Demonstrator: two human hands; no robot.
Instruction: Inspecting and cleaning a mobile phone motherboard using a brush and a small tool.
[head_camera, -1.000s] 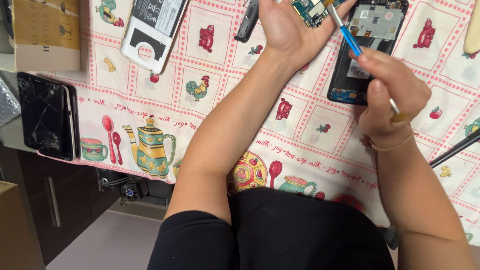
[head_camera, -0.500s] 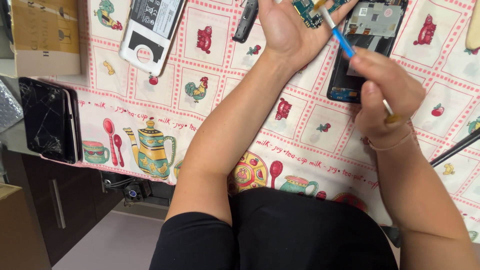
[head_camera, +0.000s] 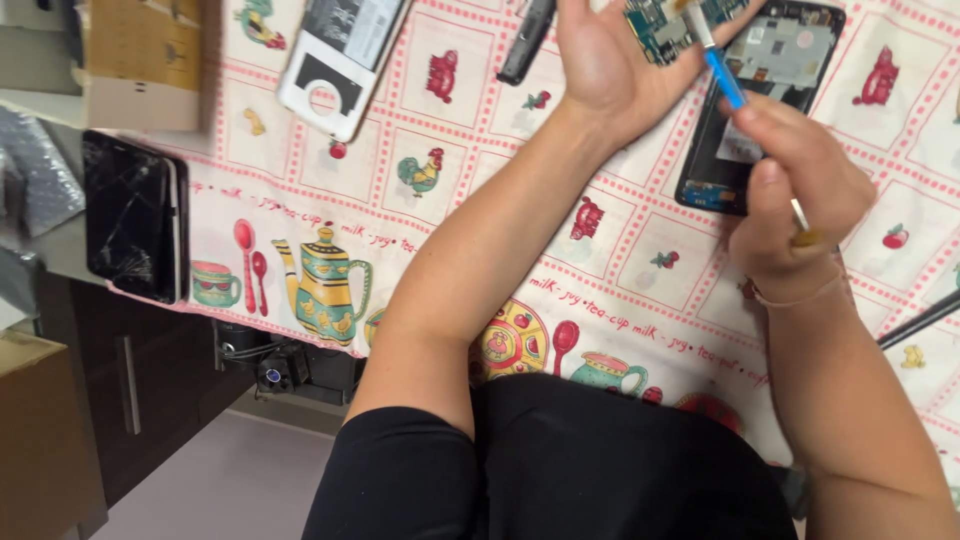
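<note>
My left hand (head_camera: 615, 60) reaches to the top of the view and holds a small green circuit board (head_camera: 665, 22). My right hand (head_camera: 795, 190) grips a thin blue-handled tool (head_camera: 722, 78), whose tip touches that board. Under both hands lies an opened black phone body (head_camera: 765, 95) with its insides showing, resting on a patterned tablecloth (head_camera: 620, 270).
A white phone back cover (head_camera: 340, 60) and a dark narrow part (head_camera: 527, 40) lie at the top. A cracked black phone (head_camera: 135, 215) sits at the table's left edge, a cardboard box (head_camera: 140, 65) behind it. A dark rod (head_camera: 920, 320) pokes in at right.
The view has shifted slightly; my right hand has moved the tool a little up and left over the board. My left hand keeps its hold.
</note>
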